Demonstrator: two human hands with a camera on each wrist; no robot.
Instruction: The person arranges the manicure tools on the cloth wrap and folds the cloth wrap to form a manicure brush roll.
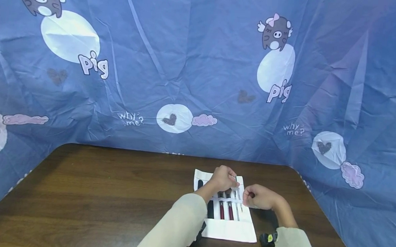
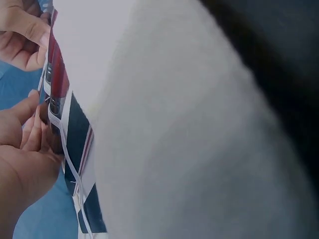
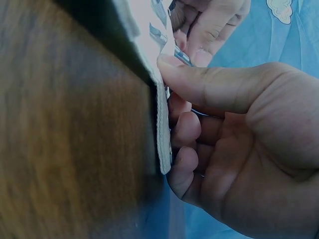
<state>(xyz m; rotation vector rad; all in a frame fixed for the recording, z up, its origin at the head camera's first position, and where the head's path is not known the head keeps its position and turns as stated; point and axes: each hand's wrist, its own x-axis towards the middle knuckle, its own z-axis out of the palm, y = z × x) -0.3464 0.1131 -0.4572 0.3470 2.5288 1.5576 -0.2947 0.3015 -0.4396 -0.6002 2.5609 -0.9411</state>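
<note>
A white cloth tool roll (image 1: 228, 230) lies unrolled on the table, with an elastic strap across its middle. Tucked under the strap are two red-handled brushes (image 1: 230, 211), dark flat pieces (image 1: 211, 209) and thin metal tools. My left hand (image 1: 223, 179) reaches over the roll's upper part and pinches the upper end of a slender metal tool (image 1: 238, 191) near the right edge. At that edge my right hand (image 1: 261, 197) pinches the cloth by the strap; its thumb (image 3: 199, 84) lies on the border in the right wrist view. Fingers partly hide the tool there.
The brown wooden table (image 1: 98, 193) extends far to the left of the roll. Behind it hangs a blue printed curtain (image 1: 200, 64). A dark wrist device (image 1: 267, 240) sits by the right sleeve. The left sleeve (image 2: 189, 124) blocks most of the left wrist view.
</note>
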